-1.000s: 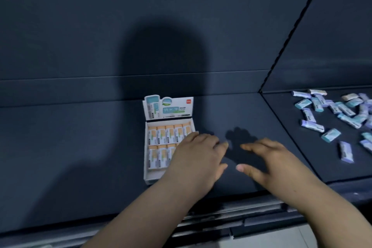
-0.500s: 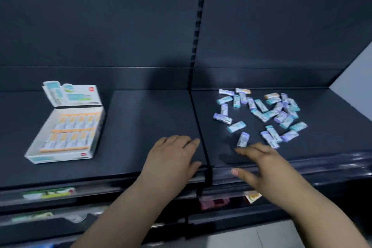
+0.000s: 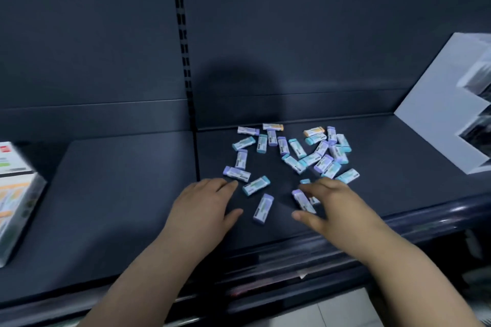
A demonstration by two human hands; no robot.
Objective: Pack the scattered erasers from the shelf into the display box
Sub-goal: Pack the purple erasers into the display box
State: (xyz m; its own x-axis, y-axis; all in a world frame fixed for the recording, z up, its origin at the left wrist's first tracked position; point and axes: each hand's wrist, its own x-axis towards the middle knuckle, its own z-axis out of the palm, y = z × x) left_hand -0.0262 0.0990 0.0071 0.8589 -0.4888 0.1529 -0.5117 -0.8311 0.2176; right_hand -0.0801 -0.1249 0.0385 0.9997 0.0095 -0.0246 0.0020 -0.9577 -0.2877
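Erasers [image 3: 292, 152] lie scattered on the dark shelf [image 3: 119, 194]. The left hand [image 3: 202, 204] hovers open and flat, holding nothing, just beside one eraser. The right hand [image 3: 329, 204] is spread open over another eraser, gripping none. The box [image 3: 16, 194] stands far left.

matt dark shelf [image 3: 398, 167], glossy-wrapped erasers [image 3: 292, 151]

Both forearms reach forward over the shelf [image 3: 372, 167], palms down. Left hand [image 3: 204, 204] flat, fingers together, thumb out, holding nothing. Right hand [image 3: 332, 204] spread, fingers loosely curved, nothing gripped.
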